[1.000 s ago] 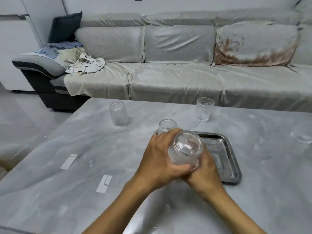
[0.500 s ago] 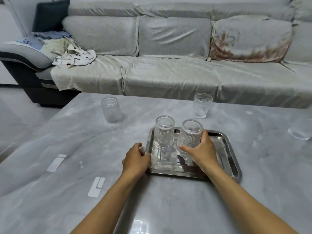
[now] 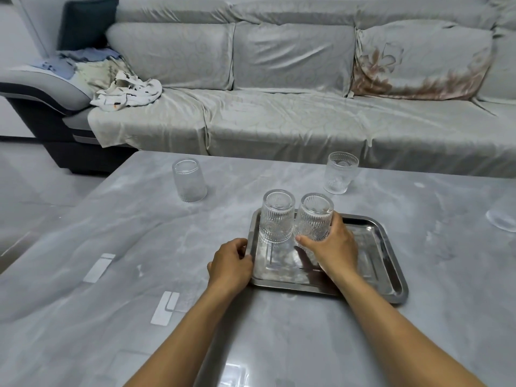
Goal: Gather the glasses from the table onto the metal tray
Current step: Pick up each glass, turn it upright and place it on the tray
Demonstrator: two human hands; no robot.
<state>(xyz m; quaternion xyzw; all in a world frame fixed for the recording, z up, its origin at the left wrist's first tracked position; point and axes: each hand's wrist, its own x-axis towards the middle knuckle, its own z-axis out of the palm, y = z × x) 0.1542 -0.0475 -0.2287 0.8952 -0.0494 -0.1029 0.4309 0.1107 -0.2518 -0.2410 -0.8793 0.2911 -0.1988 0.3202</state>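
Note:
A metal tray (image 3: 388, 263) lies on the grey marble table (image 3: 111, 233). Two ribbed glasses stand upside down at its far left end: the left glass (image 3: 277, 216) stands free, and my right hand (image 3: 332, 250) is wrapped around the right glass (image 3: 315, 217). My left hand (image 3: 230, 265) rests on the tray's left rim, fingers curled over the edge. Off the tray, an upside-down glass (image 3: 189, 180) stands at the far left, an upright glass (image 3: 339, 172) at the far middle, and another glass (image 3: 502, 216) shows partly at the right edge.
A grey covered sofa (image 3: 279, 107) runs along the table's far side, with crumpled cloths (image 3: 125, 90) on its left end. White tape marks (image 3: 164, 308) are stuck on the table at the left. The floor (image 3: 33, 196) drops off past the table's left edge.
One second ago both hands held a glass above the tray's near left. Now that glass stands on the tray beside the first, my right hand still around it, my left hand on the rim.

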